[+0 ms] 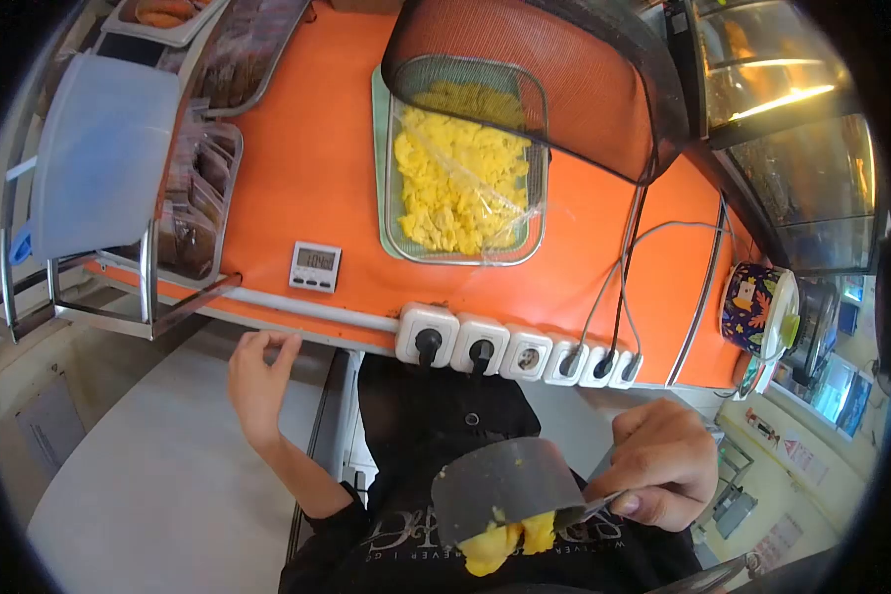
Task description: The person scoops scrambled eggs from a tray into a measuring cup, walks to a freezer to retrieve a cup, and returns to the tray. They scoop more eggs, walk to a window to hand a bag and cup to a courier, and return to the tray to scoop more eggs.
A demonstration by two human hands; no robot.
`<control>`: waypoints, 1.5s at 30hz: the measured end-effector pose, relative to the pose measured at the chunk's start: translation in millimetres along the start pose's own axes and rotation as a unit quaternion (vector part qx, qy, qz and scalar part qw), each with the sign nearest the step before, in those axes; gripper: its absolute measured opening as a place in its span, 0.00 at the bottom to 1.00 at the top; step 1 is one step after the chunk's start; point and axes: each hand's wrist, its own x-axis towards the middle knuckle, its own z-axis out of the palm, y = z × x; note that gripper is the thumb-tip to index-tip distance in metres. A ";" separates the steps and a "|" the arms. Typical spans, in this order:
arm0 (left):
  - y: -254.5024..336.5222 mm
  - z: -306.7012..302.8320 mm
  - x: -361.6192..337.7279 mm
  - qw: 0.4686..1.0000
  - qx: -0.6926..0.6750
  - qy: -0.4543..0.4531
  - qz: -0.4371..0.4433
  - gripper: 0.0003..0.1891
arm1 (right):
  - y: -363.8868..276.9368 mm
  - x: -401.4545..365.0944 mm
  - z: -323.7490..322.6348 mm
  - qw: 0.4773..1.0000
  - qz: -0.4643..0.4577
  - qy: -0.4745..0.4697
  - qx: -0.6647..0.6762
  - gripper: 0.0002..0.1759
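Observation:
My right hand [663, 465] is closed round the handle of a grey measuring cup [510, 485] in front of my dark shirt. The cup is tilted, and soft yellow lumps that look like scrambled egg [495, 547] show at its lower rim. My left hand [260, 381] hangs by the counter's front edge, fingers loosely bent, with nothing visible in it. On the orange counter lies a clear tray [510, 261] of the same yellow food [455, 188], with crumpled plastic film [485, 188] across part of it. A black mesh cover [535, 59] hides the tray's far end.
A digital timer [315, 267] sits left of the tray. Several power sockets [480, 342] with plugs and cables line the front edge. At left stands a metal rack [148, 277] beside bagged items [193, 233]. A patterned pot [752, 307] and a glass-fronted cabinet [802, 188] are at right.

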 end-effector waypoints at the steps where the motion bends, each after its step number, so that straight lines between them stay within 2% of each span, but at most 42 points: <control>1: -1.9 1.9 0.0 1.000 0.003 -0.006 -0.005 0.14 | 0.1 -0.2 1.0 1.000 0.005 -0.001 0.006 0.10; 7: -6.1 7.5 9.0 0.988 0.000 -0.082 -0.129 0.18 | 3.2 1.4 2.2 1.000 -0.007 -0.011 0.017 0.10; 11: -17.9 14.3 14.1 0.990 0.014 -0.096 -0.107 0.18 | 7.3 4.1 3.5 0.999 -0.018 0.003 0.031 0.10; 13: -21.6 19.0 14.2 0.999 0.021 -0.040 -0.025 0.15 | 13.0 8.8 1.6 0.999 -0.022 0.012 0.042 0.10; 14: -18.2 18.1 14.6 0.999 0.020 -0.039 -0.025 0.15 | 18.9 11.2 2.7 0.998 0.027 0.040 0.047 0.09; 15: -10.7 16.7 14.7 0.998 -0.037 -0.051 -0.007 0.14 | 28.0 14.7 5.3 0.994 0.075 0.068 0.051 0.09; 16: -2.3 16.1 14.9 0.993 -0.095 -0.062 0.012 0.13 | 39.6 24.1 8.5 0.980 0.157 0.104 0.060 0.09; 17: 7.4 16.9 15.6 0.994 -0.097 -0.058 0.013 0.13 | 57.1 36.4 12.0 0.959 0.236 0.139 0.069 0.09; 19: 30.2 22.6 18.0 0.979 -0.187 -0.082 0.011 0.16 | 139.8 51.6 24.2 0.958 0.161 0.230 -0.055 0.10; 20: 38.5 30.6 20.3 0.979 -0.188 -0.077 0.011 0.16 | 163.6 63.5 28.5 0.934 0.191 0.260 -0.155 0.10; 21: 44.3 43.6 23.6 0.962 -0.260 -0.067 0.037 0.18 | 182.8 71.3 32.2 0.897 0.219 0.288 -0.252 0.12; 22: 49.5 57.6 28.0 0.940 -0.330 -0.057 0.064 0.21 | 204.9 71.1 35.6 0.898 0.217 0.289 -0.252 0.12; 24: 57.9 91.4 40.1 0.884 -0.458 -0.079 0.053 0.22 | 236.2 73.8 36.8 0.795 0.102 0.292 -0.521 0.14; 28: 86.9 134.3 50.2 0.840 -0.542 -0.026 0.009 0.23 | 227.9 82.1 38.1 0.808 0.133 0.308 -0.485 0.17; 30: 95.8 142.9 52.3 0.796 -0.604 -0.036 0.037 0.25 | 226.0 98.0 28.7 0.786 0.135 0.310 -0.518 0.18; 31: 98.1 144.6 51.3 0.794 -0.605 -0.036 0.038 0.25 | 230.2 105.0 25.0 0.785 0.135 0.310 -0.519 0.18; 33: 101.3 143.6 48.2 0.770 -0.630 -0.081 -0.054 0.28 | 237.7 119.8 21.0 0.778 0.137 0.311 -0.528 0.18; 35: 101.9 141.5 49.0 0.774 -0.624 -0.083 -0.064 0.31 | 231.8 126.6 26.6 0.776 0.145 0.286 -0.543 0.17; 37: 104.0 132.1 47.8 0.737 -0.652 -0.127 -0.125 0.32 | 231.0 131.2 33.6 0.773 0.158 0.259 -0.557 0.17; 39: 98.4 136.7 49.1 0.727 -0.662 -0.136 -0.124 0.33 | 237.1 133.0 39.3 0.790 0.124 0.247 -0.547 0.16; 43: 97.1 139.2 52.3 0.715 -0.675 -0.134 -0.123 0.35 | 234.3 129.8 49.5 0.801 0.134 0.223 -0.540 0.15; 45: 97.5 138.5 52.0 0.720 -0.671 -0.132 -0.118 0.35 | 229.6 124.8 44.1 0.839 0.118 0.240 -0.474 0.13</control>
